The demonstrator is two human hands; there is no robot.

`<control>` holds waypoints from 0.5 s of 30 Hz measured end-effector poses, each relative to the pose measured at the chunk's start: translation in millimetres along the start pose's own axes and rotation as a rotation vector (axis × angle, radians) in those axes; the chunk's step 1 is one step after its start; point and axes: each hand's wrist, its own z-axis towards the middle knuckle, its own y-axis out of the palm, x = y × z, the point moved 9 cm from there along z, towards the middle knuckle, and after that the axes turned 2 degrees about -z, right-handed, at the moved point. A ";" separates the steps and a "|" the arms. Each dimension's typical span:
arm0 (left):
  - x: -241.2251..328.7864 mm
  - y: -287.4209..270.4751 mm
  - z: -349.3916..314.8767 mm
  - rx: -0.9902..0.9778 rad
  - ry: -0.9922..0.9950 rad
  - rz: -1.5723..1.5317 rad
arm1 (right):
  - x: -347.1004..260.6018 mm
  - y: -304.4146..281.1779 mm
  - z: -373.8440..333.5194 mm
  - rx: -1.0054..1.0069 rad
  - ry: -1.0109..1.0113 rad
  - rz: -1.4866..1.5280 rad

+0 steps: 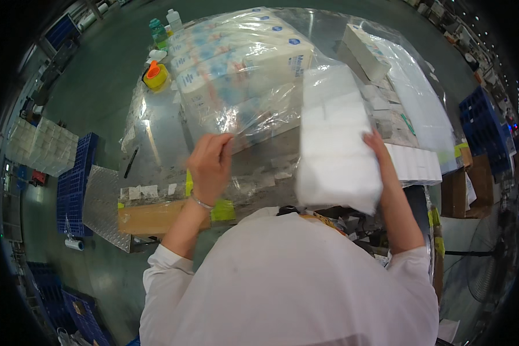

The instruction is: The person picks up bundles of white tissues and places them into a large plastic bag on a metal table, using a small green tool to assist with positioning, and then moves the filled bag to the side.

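1. Our right grip (377, 145) clasps the right side of the white pack (337, 138), over the surface's (160, 158) near edge.
2. Our left grip (210, 166) bunches beside the clear bag (259, 106); we cannot tell whether it pinches.

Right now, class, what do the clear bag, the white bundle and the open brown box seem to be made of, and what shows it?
Clear bag: thin, glossy plastic film; light glints off its creases and printed packs show through. White bundle: probably soft paper, matte, though some sheen at its lower edge may be film. Open brown box: likely cardboard, dull, with flat stiff walls.
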 end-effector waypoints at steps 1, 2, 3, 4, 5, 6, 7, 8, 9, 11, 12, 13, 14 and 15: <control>-0.4 0.0 0.9 0.002 -0.031 -0.075 | 1.6 20.1 9.4 0.041 -0.005 0.000; 2.2 -1.4 4.4 0.006 -0.062 -0.148 | 2.7 41.4 18.0 0.079 -0.010 -0.001; 2.4 -1.3 9.7 0.018 -0.084 -0.226 | 6.1 64.3 30.4 0.089 -0.021 -0.007; -3.5 -4.1 13.1 0.085 -0.125 -0.286 | 3.7 84.9 39.6 0.135 -0.069 -0.114; -9.7 -9.0 14.8 0.146 -0.169 -0.341 | 1.4 105.7 45.7 0.179 -0.109 -0.218; -16.6 -15.5 16.0 0.205 -0.211 -0.391 | 4.8 136.0 52.2 0.071 -0.119 -0.108; -13.9 -17.8 19.8 0.182 -0.166 -0.345 | 8.5 159.2 59.7 -0.026 -0.128 0.005; -8.8 -19.7 23.8 0.155 -0.115 -0.304 | 21.0 173.8 85.1 -0.112 -0.296 -0.069; -5.7 -19.7 25.6 0.128 -0.067 -0.267 | 33.6 185.4 106.0 -0.193 -0.461 -0.150; -8.8 -7.3 13.8 -0.014 -0.017 -0.270 | 23.4 190.8 112.5 -0.151 -0.441 -0.370; -9.6 -1.2 7.0 -0.098 -0.038 -0.276 | 16.2 187.1 114.2 -0.123 -0.429 -0.483; -12.9 4.3 -1.6 -0.178 -0.058 -0.278 | 13.4 182.9 114.1 -0.126 -0.400 -0.497; -26.1 11.2 -14.0 -0.228 -0.114 -0.264 | 13.8 176.2 112.3 -0.125 -0.370 -0.511; -33.6 28.5 -19.1 -0.306 -0.150 -0.271 | 10.9 150.5 112.7 -0.083 -0.333 -0.521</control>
